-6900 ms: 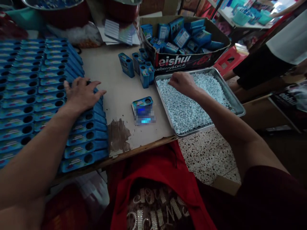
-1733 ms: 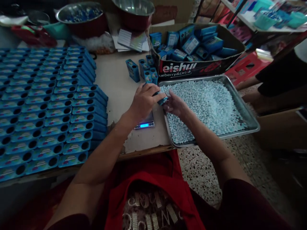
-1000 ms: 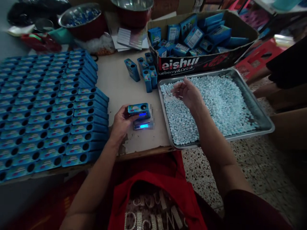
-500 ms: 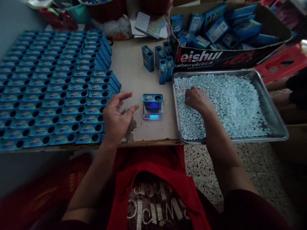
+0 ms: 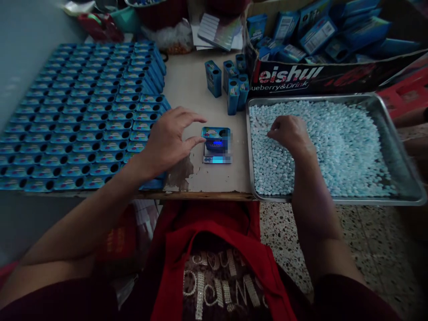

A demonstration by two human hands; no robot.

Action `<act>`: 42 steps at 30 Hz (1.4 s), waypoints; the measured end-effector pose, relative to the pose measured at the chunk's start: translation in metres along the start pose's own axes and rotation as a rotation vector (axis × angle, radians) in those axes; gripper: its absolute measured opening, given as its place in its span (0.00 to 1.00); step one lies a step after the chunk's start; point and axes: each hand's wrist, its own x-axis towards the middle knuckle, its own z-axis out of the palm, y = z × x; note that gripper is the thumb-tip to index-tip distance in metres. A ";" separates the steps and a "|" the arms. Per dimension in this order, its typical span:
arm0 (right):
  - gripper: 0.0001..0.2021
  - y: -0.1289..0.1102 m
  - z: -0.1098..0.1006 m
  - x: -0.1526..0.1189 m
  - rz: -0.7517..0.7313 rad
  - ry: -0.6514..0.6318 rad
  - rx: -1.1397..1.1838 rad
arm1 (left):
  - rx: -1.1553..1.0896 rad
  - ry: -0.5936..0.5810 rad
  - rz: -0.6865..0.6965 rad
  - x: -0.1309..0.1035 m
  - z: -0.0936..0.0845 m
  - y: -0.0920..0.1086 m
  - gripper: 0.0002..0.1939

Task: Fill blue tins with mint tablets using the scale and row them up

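Note:
A small blue candy box [image 5: 211, 132] with a round hole in its top stands on a small digital scale [image 5: 209, 159] with a lit display. My left hand [image 5: 172, 140] is just left of the box, thumb and fingers spread apart around a gap, with nothing in them. Over the left part of a metal tray [image 5: 251, 178], my right hand [image 5: 289, 131] has its fingers curled together. Pale blue candies [image 5: 341, 147] lie loose under it; whether any are between the fingertips I cannot make out.
Rows of upright blue boxes [image 5: 90, 116] cover the table's left side. Several more boxes [image 5: 233, 96] stand behind the scale. A cardboard carton [image 5: 287, 80] full of blue boxes is behind the tray. Red crates [image 5: 401, 100] are at the right.
My left hand has moved right, closer to the box on the scale. My right hand has lifted slightly, its fingers drawn together above the candies. The view has shifted a little.

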 end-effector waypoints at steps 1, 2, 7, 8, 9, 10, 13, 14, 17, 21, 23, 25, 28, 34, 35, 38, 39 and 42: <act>0.05 -0.001 -0.001 0.000 0.015 0.001 -0.009 | 0.004 -0.023 0.009 0.005 0.003 -0.003 0.20; 0.05 -0.003 -0.002 -0.001 0.026 0.005 -0.020 | 0.009 -0.046 0.024 0.010 0.007 -0.006 0.22; 0.06 -0.009 -0.006 -0.004 0.028 -0.005 -0.048 | 0.074 -0.208 0.098 0.027 0.024 -0.018 0.32; 0.07 -0.009 -0.007 -0.004 0.031 -0.012 -0.054 | 0.090 -0.238 0.100 0.030 0.027 -0.021 0.33; 0.07 -0.009 -0.007 -0.004 0.036 -0.018 -0.060 | 0.100 -0.263 0.101 0.032 0.031 -0.023 0.34; 0.08 -0.009 -0.006 -0.003 0.040 -0.020 -0.067 | 0.106 -0.286 0.106 0.034 0.035 -0.026 0.35; 0.08 -0.008 -0.002 0.000 0.040 -0.017 -0.084 | 0.102 -0.327 0.120 0.040 0.049 -0.033 0.37; 0.08 -0.007 0.000 0.001 0.038 -0.012 -0.086 | 0.094 -0.332 0.122 0.042 0.053 -0.033 0.38; 0.08 -0.001 0.006 0.003 0.041 0.004 -0.088 | 0.025 -0.348 0.125 0.046 0.066 -0.026 0.32; 0.07 0.009 0.011 0.003 0.046 0.043 -0.034 | -0.061 -0.431 0.097 0.069 0.069 -0.021 0.23; 0.11 0.009 0.010 0.003 0.060 0.077 0.061 | -0.020 -0.401 0.045 0.095 0.060 -0.038 0.25; 0.13 0.001 0.005 0.002 0.060 0.144 0.160 | 0.023 -0.302 0.005 0.125 0.041 -0.070 0.30; 0.12 -0.027 -0.011 0.008 -0.043 0.238 0.217 | 0.006 -0.165 -0.038 0.165 0.007 -0.136 0.31; 0.26 -0.083 -0.048 0.071 -0.263 0.112 -0.067 | -0.078 -0.414 -0.171 0.166 -0.024 -0.229 0.30; 0.29 -0.088 -0.051 0.084 -0.275 0.059 -0.122 | -0.083 -0.458 -0.171 0.158 -0.023 -0.234 0.31; 0.37 -0.099 -0.052 0.117 -0.312 -0.087 -0.230 | -0.055 -0.513 -0.152 0.135 -0.014 -0.239 0.35; 0.38 -0.102 -0.050 0.124 -0.315 -0.118 -0.244 | -0.021 -0.503 -0.147 0.128 -0.009 -0.237 0.37; 0.34 -0.114 -0.044 0.139 -0.323 -0.148 -0.288 | 0.160 -0.403 -0.157 0.108 0.006 -0.227 0.45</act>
